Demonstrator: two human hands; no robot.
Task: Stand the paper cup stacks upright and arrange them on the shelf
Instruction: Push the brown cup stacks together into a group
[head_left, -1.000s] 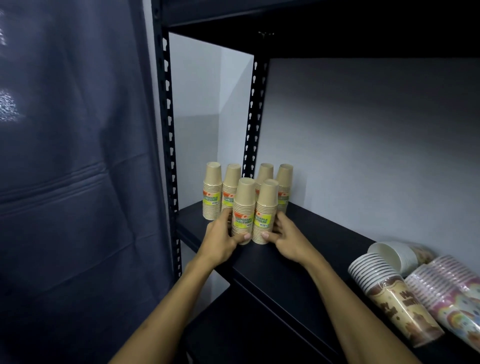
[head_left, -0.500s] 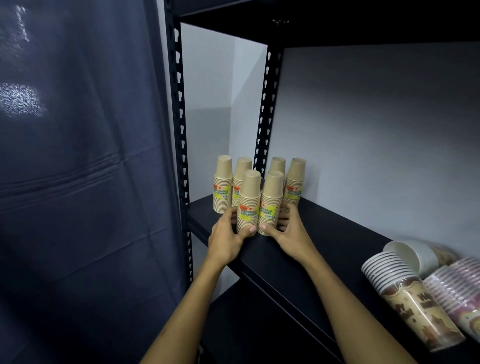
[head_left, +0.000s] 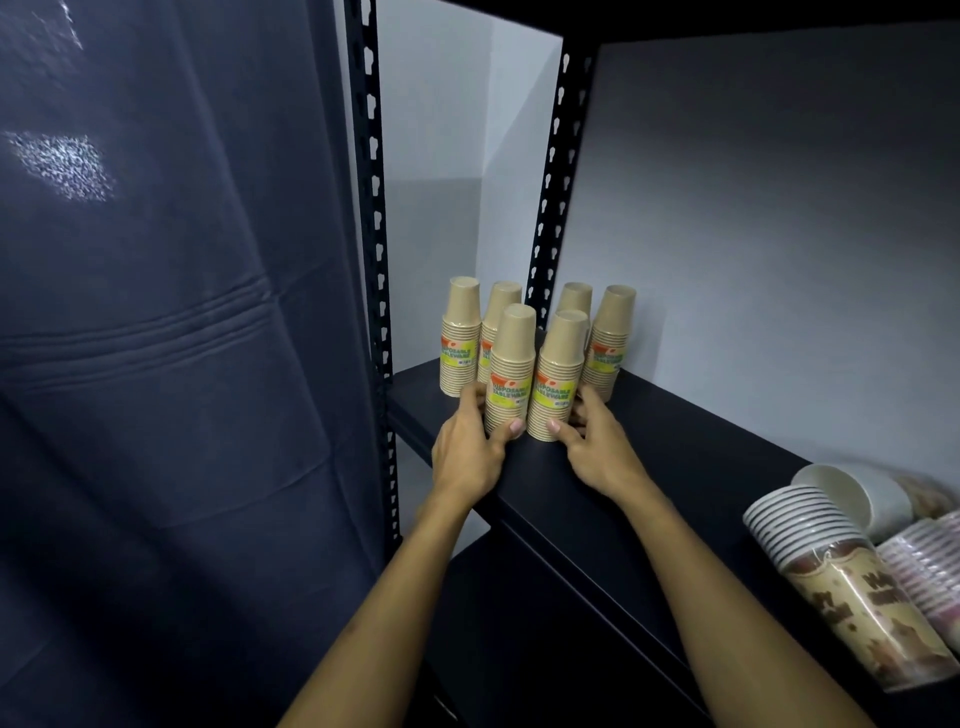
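Several stacks of brown paper cups stand upside down and upright in the back left corner of the black shelf (head_left: 675, 457). My left hand (head_left: 467, 447) wraps the base of the front left stack (head_left: 511, 374), thumb in front. My right hand (head_left: 597, 447) holds the base of the front right stack (head_left: 558, 379), thumb against its front. Behind them stand a far left stack (head_left: 460, 338), two middle stacks partly hidden, and a far right stack (head_left: 608, 343).
At the right end of the shelf lie tipped stacks: a brown patterned stack (head_left: 841, 587), a white cup stack (head_left: 857, 493) and a pink stack (head_left: 930, 566). Black slotted uprights (head_left: 371, 208) frame the shelf. A dark curtain (head_left: 156, 364) hangs left. A lower shelf (head_left: 519, 623) sits beneath.
Both hands have pushed the two front stacks slightly back toward the rear row. The camera has moved closer and shifted left.
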